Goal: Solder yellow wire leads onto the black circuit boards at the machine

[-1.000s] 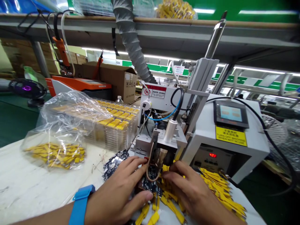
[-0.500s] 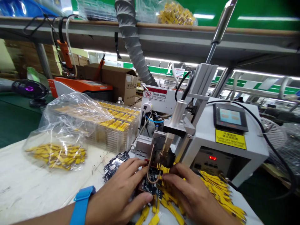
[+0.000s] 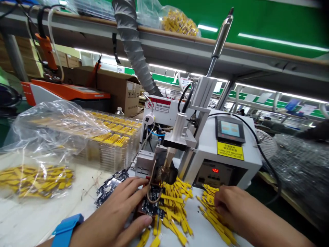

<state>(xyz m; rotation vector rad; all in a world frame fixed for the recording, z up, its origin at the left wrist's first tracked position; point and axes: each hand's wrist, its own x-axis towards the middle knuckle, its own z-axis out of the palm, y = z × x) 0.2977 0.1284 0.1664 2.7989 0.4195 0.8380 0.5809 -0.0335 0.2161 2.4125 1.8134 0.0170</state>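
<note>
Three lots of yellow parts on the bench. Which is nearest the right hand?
The loose pile on the right, just under the right hand. The middle pile lies beside the board in the left hand; the third is bagged, far left.

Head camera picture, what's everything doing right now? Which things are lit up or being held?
Left hand, holding a circuit board
Right hand, touching loose yellow strips
Machine screen, lit
Red number display, lit
Plastic bag, holding more yellow strips

Electronics assembly workshop: soldering machine [image 3: 250, 161], circuit boards [image 3: 111, 188].
</note>
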